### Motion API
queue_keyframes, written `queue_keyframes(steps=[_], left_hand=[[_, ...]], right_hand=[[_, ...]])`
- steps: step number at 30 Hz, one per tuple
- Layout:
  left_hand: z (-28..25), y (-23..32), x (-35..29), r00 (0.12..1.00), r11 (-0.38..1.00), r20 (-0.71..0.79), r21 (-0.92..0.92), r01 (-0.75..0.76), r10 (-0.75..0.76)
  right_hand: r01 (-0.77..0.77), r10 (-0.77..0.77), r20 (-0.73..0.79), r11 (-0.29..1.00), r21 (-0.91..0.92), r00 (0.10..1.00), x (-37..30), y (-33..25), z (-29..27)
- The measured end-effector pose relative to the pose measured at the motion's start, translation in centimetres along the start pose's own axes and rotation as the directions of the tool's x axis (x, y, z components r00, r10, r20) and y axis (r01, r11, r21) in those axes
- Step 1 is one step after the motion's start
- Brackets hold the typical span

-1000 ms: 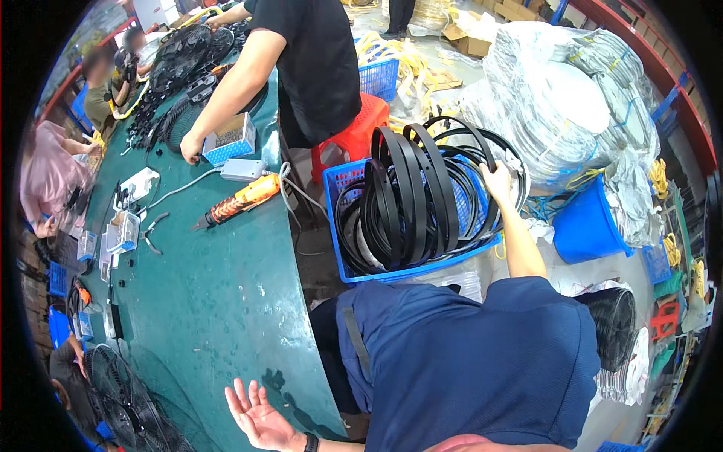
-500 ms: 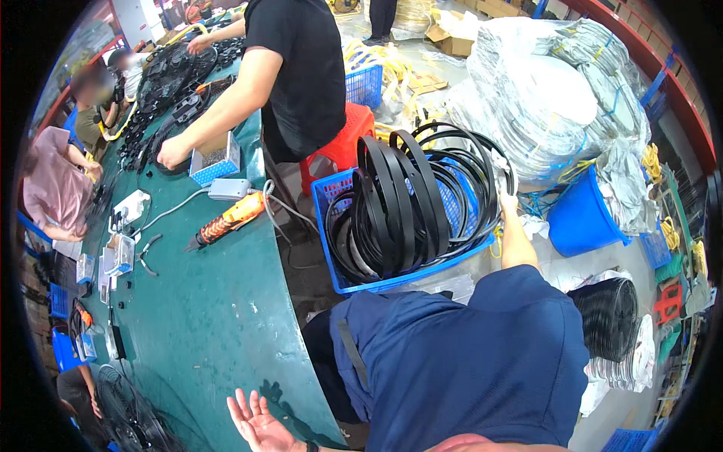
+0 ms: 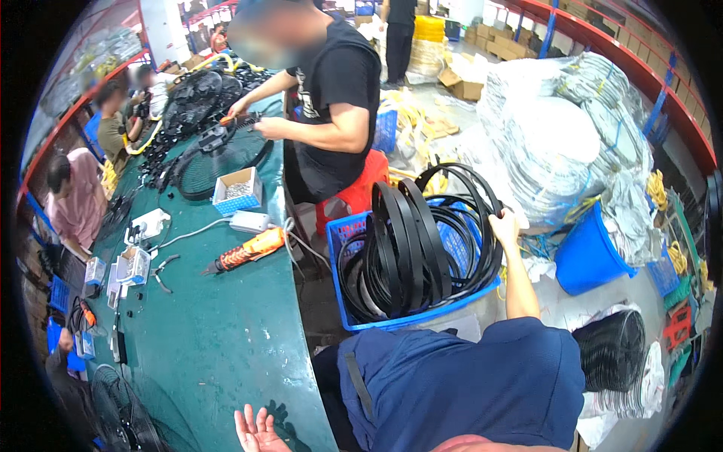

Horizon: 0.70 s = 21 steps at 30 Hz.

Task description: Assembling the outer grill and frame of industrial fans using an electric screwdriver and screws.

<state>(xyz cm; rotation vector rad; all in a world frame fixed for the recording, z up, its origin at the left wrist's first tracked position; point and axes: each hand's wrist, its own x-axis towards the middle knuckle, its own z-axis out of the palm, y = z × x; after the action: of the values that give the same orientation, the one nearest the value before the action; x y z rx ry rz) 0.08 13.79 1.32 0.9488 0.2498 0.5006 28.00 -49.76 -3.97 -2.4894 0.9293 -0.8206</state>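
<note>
Since the earlier frames, the seated co-worker (image 3: pixel 343 90) has drawn an arm back from beside the open carton of small metal parts (image 3: pixel 228 203) and now has both hands at a black fan guard (image 3: pixel 218 166); the whole view has tilted too, so the basket sits lower in it. The person's right hand (image 3: pixel 507 228) remains at the right end of the black hoops, now on a standing one.

That black hoop (image 3: pixel 489 194) lies against the right hand's fingers, its band passing under them at the outer right side of the blue plastic basket (image 3: pixel 388 324). Other black hoops (image 3: pixel 433 248) stand and lie crowded together in the basket, to the left of the hand.

The right arm reaches away from the body, forearm bare below the navy sleeve. Its fingers are curled around the hoop's edge, gripping it.

The left hand (image 3: pixel 262 437) is held over the green-topped table (image 3: pixel 218 346) near its edge, palm up, fingers loosely spread and holding nothing; the lower border cuts off its wrist. Farther along the tabletop lies an orange electric screwdriver (image 3: pixel 254 250), well apart from that hand.
</note>
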Motion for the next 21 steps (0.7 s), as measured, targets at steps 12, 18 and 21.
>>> queue_keyframes(steps=[12, 18, 21], left_hand=[[0.5, 0.7, -0.5, 1.0, 0.999, -0.018, 0.041, -0.022, 0.023], [1.0, 0.6, -0.4, 0.999, 0.999, -0.043, 0.045, -0.017, 0.019], [0.9, 0.4, -0.4, 1.0, 0.999, -0.022, 0.038, -0.013, 0.014]], right_hand=[[-0.084, 0.028, 0.151, 0.921, 0.381, 0.988, 1.8, -4.0, -3.5], [-0.105, 0.015, 0.241, 0.926, 0.363, 0.97, 3.3, -4.7, -8.1], [-0.153, -0.024, 0.274, 0.782, 0.604, 0.961, 3.9, -5.2, -9.4]])
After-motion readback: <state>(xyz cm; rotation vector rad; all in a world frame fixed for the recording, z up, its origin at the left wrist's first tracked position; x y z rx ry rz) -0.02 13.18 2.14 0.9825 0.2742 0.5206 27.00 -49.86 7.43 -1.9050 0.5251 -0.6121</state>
